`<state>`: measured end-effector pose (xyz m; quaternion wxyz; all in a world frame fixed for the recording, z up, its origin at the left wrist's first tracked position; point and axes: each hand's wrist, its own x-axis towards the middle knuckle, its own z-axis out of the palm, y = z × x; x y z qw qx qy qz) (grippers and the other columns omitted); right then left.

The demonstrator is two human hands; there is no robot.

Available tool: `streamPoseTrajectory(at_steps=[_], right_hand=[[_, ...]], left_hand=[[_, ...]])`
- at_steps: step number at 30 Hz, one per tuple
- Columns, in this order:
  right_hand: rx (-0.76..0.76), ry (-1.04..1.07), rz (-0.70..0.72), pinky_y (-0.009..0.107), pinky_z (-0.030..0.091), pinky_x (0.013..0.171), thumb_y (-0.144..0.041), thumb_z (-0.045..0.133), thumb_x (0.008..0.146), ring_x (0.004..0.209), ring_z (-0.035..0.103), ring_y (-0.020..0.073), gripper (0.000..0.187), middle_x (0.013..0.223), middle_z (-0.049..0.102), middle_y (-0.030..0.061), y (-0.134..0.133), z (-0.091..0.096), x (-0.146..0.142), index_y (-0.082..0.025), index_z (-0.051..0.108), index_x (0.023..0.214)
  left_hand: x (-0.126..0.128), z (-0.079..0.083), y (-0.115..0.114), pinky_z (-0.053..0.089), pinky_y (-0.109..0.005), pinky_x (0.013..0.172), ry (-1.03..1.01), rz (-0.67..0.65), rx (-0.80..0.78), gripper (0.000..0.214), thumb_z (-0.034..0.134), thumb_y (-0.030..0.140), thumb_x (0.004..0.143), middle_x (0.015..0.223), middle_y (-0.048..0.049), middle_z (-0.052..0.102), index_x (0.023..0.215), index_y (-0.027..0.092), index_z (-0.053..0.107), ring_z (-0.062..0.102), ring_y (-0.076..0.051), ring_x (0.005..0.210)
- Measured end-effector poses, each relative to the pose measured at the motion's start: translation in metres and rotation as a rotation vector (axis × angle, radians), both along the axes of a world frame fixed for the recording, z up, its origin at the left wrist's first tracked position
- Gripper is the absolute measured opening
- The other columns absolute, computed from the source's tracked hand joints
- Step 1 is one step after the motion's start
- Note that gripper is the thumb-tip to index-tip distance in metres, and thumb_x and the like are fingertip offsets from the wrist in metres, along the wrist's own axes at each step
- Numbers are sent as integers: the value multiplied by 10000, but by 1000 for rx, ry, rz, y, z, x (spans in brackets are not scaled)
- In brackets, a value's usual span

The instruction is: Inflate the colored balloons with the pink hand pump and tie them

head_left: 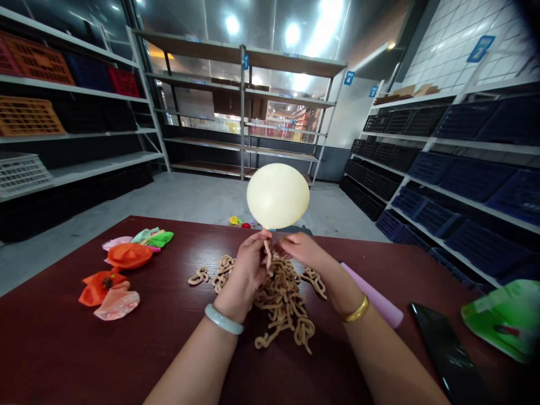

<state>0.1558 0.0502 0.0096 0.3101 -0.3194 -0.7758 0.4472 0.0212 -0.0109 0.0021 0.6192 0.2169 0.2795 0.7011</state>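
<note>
An inflated pale yellow balloon (278,197) stands upright above the table, its neck pinched in the fingers of my left hand (252,259). A tan, rope-like strand (268,253) hangs from the neck across those fingers. Close on the right, my right hand (301,247) has its fingers curled together beside the neck; what they hold, if anything, is hidden. Under both hands lies a heap of tan, twisted strands (284,298), with some loose pieces (199,276) to the left.
Orange, pink and green deflated balloon-like pieces (130,256) lie on the dark red table (169,349) at left. At right are a purple cylinder (373,295), a black phone (447,349) and a green bag (504,318). Shelves with crates (468,242) line the room.
</note>
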Motion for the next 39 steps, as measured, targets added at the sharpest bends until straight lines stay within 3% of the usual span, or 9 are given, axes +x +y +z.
streamPoseTrajectory(at_steps=[5,9,12,16,20,23,31,34,39], right_hand=[[-321,258,214,374,538,820,-399,622,859,876,668,200,295,935,712,44,-5,-9,-7,-219,690,1083],[-498,253,268,391,536,825,-512,591,870,897,660,213,415,990,691,97,-18,5,-7,-186,667,1114],[-380,143,329,337,521,785,-504,620,853,879,628,191,387,994,676,73,-32,8,-18,-203,654,1094],[-105,25,68,241,410,564,-381,657,826,624,529,132,220,683,607,5,-47,-1,-35,-171,631,766],[-112,24,-25,224,281,472,-370,561,877,512,403,85,279,602,532,-16,-45,6,-27,-164,621,698],[-164,112,58,224,277,449,-457,485,918,502,397,81,336,667,550,-5,-35,28,-22,-176,648,831],[57,-1,52,279,452,573,-399,604,882,614,579,133,230,809,687,59,-13,81,-64,-187,693,877],[23,-83,9,291,465,544,-460,537,910,562,600,147,342,709,685,62,-20,71,-44,-177,695,798],[-81,-118,-49,255,427,486,-415,635,822,477,529,122,343,519,585,10,-23,18,-1,-195,605,560]], left_hand=[[0,9,-5,343,-170,432,-94,-92,34,156,761,172,685,577,25,529,730,133,617,440,-51,454],[-10,8,-2,288,-179,408,120,249,56,241,768,328,723,508,45,492,730,143,614,385,-51,406],[-16,1,3,238,-193,397,290,427,51,288,734,411,752,471,62,440,730,152,610,328,-51,386],[-22,-9,9,299,-215,450,452,506,4,304,710,447,758,514,38,502,751,153,630,398,-79,436],[-28,-16,15,340,-233,503,488,532,-5,295,694,443,758,545,9,555,745,152,645,476,-117,502],[-26,-19,18,348,-237,523,496,478,-18,269,700,417,738,562,-1,574,731,152,654,502,-133,543],[-4,-22,13,212,-189,426,237,208,-23,212,686,292,645,539,58,446,650,167,514,327,-51,433],[-4,-16,10,219,-181,420,192,161,-14,230,686,304,645,553,54,455,668,172,498,342,-51,435],[-4,2,0,159,-163,392,61,66,-1,216,720,250,640,545,62,422,704,150,539,320,-31,424]])
